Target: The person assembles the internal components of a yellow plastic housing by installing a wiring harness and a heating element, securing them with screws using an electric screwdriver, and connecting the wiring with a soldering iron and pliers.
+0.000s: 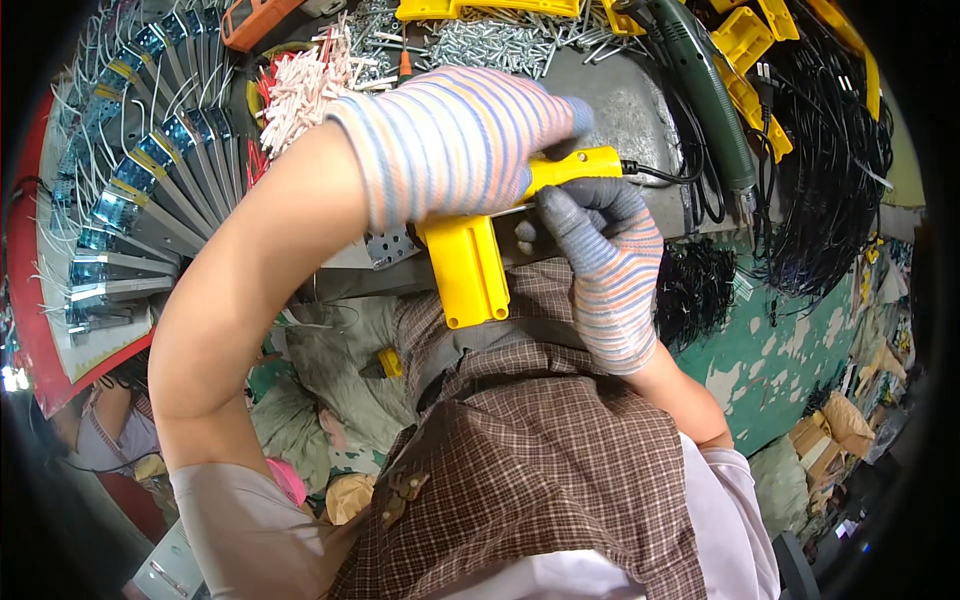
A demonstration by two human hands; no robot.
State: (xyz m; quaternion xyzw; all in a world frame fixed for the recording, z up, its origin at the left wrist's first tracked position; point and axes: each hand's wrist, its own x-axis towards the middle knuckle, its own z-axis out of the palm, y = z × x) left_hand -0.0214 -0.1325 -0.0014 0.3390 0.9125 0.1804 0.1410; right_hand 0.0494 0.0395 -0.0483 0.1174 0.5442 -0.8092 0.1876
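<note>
A yellow plastic tool housing (465,272), with a wide block and a slimmer handle, is held above my lap at the bench edge. A black power cord (655,174) leaves the handle's right end. My left hand (455,140), in a striped knit glove, reaches over the housing from above and is closed on it; the palm side is hidden. My right hand (615,265), in a striped glove with dark grey fingertips, is closed at the handle's near side, thumb and fingers curled against it. Whether a small part sits between those fingers cannot be seen.
Metal strips (180,170) with white wires fan out at left. Screws (490,48) and white sleeves (310,95) lie behind my hands. A dark green power screwdriver (712,110), yellow shells (742,45) and bundled black cords (825,190) are at right. An orange tool (255,20) lies far left.
</note>
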